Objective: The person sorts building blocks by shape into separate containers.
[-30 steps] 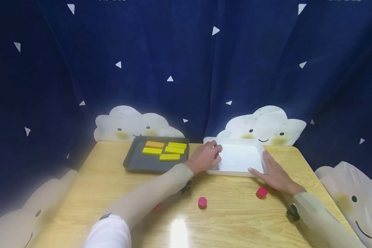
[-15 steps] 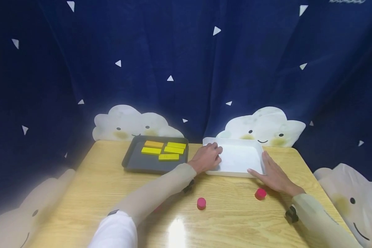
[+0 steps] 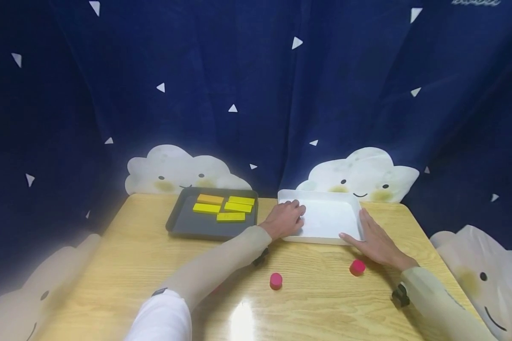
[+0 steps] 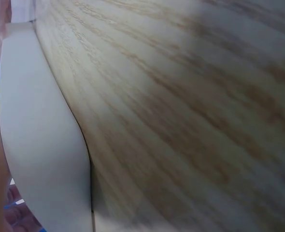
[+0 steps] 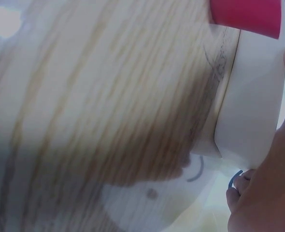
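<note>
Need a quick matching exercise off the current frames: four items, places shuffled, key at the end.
1. Left hand
2. Orange block
3. Right hand
4. Red cylinders

a. right end of the white tray
b. on the table, nearer the camera than both trays
c. left end of the white tray
d. in the dark grey tray

Pairs: 1-c, 2-d, 3-a, 4-b

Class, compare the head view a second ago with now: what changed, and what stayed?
The left arm has shifted to the right, now hiding nearly all of one red piece. Nothing was visibly grasped or released. Unchanged: the left hand and right hand at the white tray, the yellow blocks and orange block in the gray tray, and the two other red pieces.
</note>
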### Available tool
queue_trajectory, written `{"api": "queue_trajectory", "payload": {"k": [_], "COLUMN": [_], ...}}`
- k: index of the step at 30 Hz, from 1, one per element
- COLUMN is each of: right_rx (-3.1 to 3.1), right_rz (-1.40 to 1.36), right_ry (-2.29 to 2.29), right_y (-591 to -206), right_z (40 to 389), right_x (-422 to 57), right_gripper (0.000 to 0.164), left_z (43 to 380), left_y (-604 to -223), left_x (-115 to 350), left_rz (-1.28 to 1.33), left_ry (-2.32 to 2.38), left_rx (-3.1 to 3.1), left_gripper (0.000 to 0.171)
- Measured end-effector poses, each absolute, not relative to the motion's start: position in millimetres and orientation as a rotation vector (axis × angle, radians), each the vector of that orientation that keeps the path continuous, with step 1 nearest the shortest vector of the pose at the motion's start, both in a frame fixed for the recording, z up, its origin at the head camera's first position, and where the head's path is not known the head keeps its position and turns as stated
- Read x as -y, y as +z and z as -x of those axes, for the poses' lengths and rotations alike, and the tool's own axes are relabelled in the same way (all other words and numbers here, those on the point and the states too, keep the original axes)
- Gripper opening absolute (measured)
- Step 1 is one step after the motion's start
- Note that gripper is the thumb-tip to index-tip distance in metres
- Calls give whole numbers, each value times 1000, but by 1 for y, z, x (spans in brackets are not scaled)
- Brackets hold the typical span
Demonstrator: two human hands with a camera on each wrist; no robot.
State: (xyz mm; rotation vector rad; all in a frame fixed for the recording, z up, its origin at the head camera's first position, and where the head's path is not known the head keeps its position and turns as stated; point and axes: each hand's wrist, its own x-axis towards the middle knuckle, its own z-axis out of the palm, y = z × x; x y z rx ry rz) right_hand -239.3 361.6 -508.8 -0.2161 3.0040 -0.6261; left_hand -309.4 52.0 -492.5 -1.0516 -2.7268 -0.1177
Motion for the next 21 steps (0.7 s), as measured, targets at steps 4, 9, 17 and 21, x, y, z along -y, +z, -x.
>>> {"api": "queue_trajectory", "payload": {"k": [4, 9, 17, 21], "right_rx": [-3003, -3003, -3004, -3001], "right_rz": [212, 213, 206, 203], "right_ry": [-626, -618, -623, -624], "right_y": [-508, -507, -507, -509], "right_z": [239, 238, 238, 239], "right_x": [-361, -361, -361, -361], "right_gripper": [126, 126, 126, 126], "left_z": [310, 311, 307, 305], "left_y": [-492, -490, -485, -481], "left_x": [-52, -53, -52, -51], "left_rz": [1057, 1054, 1043, 1041], "left_ry": [-107, -30, 52, 11], "left_rx": [2760, 2760, 2741, 2739], "left_gripper": [17, 21, 29, 31]}}
